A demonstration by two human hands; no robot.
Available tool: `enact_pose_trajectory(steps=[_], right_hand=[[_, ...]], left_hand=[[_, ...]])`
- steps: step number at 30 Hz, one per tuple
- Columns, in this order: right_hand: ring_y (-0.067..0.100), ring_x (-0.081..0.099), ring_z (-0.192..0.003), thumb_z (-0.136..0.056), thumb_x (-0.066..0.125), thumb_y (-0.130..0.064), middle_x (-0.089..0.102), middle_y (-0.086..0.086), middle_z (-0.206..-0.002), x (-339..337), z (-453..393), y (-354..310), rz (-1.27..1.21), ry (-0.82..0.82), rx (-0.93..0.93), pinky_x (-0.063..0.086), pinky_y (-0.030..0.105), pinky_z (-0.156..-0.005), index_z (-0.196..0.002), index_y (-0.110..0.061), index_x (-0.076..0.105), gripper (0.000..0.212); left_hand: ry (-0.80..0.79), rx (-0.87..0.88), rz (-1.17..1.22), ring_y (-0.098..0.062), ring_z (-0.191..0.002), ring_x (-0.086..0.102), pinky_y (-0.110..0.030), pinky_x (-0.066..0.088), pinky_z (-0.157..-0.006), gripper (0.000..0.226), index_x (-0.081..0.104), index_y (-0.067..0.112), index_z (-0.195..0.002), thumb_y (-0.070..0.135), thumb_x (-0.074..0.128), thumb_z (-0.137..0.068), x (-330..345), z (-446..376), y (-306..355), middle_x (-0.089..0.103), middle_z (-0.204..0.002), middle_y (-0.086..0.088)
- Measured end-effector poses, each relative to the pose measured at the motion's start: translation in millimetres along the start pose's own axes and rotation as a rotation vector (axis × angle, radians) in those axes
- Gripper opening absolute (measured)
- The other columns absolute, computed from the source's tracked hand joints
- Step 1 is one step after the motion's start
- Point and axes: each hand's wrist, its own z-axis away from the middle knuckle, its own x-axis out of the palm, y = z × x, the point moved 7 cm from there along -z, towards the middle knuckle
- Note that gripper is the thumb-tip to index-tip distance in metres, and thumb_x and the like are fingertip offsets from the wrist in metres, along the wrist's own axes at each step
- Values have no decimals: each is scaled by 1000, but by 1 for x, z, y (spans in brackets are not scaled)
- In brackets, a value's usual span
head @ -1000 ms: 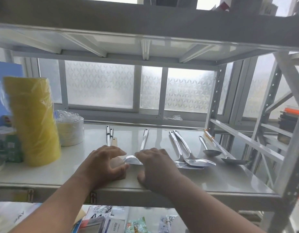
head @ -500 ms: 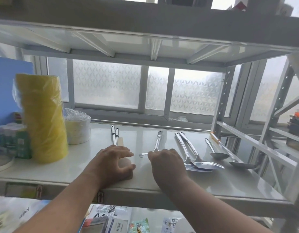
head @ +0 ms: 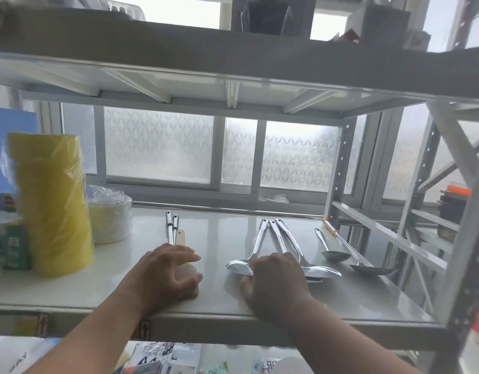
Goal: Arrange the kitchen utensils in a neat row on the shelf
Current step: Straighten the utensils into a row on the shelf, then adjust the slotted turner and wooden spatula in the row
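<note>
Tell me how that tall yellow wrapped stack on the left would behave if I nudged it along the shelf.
The yellow stack stands tall on a narrow base, so a push high up would probably tip it; push low. Its loose plastic wrap looks crinkly and may slip under fingers. It stands right beside the white roll, which it would likely bump.

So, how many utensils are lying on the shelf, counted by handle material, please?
Metal handles, left group: 2
Wooden handle: 1
Metal handles, middle group: 3
Metal handles, right pair: 2
Total: 8 utensils. The heads of the left three are hidden under the left hand.
</note>
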Motion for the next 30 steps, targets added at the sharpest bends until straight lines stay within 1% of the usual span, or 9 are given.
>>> enact_pose_trajectory(steps=[5,8,11,14,18,21,23,26,30], right_hand=[[29,59,-101,-86,37,-58,70,4,-100,4,3,3,-23,11,22,37,43,-97,-107,-22,66,50],[29,57,-102,-87,40,-61,70,3,-102,-2,7,2,-40,49,9,35,43,-97,-107,-22,67,51],[27,57,-101,-87,41,-59,71,0,-99,-11,9,-11,-93,136,-51,38,42,-96,-97,-22,67,47],[23,57,-106,-87,40,-55,72,-3,-103,-12,5,-37,-211,162,-149,42,40,-97,-103,-21,69,48],[20,57,-112,-87,46,-52,72,-4,-110,-10,-7,-71,-366,139,-223,49,38,-92,-111,-20,68,45],[17,58,-110,-86,48,-51,71,-6,-111,-8,-17,-92,-463,91,-270,53,39,-88,-112,-25,66,41],[15,60,-103,-84,48,-53,70,-8,-105,-4,-24,-105,-525,46,-296,53,40,-86,-108,-28,66,39],[15,61,-100,-85,52,-53,69,-8,-108,7,-26,-118,-577,12,-348,49,33,-84,-113,-30,65,39],[12,59,-93,-83,59,-54,69,-7,-101,16,-27,-115,-626,22,-338,45,30,-78,-114,-31,65,39]], left_hand=[[-26,-22,7,1,-129,53,-30,40,-116,60,74,40,-127,67,58,-76,-2,0,2,66,-137,23],[-37,-56,58,-3,-126,56,-31,42,-116,62,75,37,-127,62,56,-75,-3,1,1,68,-136,19],[-34,-86,112,-5,-119,60,-28,44,-112,59,75,33,-129,52,60,-75,-6,2,1,71,-130,15],[-14,-121,165,-6,-111,61,-22,44,-105,52,74,32,-130,38,69,-79,-9,2,-1,72,-124,11],[36,-156,202,-12,-125,63,-26,44,-111,51,72,29,-135,20,73,-84,-16,5,-7,71,-136,4],[43,-184,236,-10,-127,61,-24,42,-108,53,69,29,-138,22,74,-87,-23,6,-11,68,-139,5],[-21,-186,215,-8,-128,60,-24,43,-108,51,69,33,-138,28,72,-87,-26,7,-18,68,-140,8],[-93,-202,220,-5,-115,69,-32,52,-106,37,73,42,-124,32,70,-89,-27,9,-33,77,-124,11],[-88,-206,227,2,-112,68,-24,50,-105,40,78,35,-122,38,63,-85,-18,4,-34,77,-122,15]])
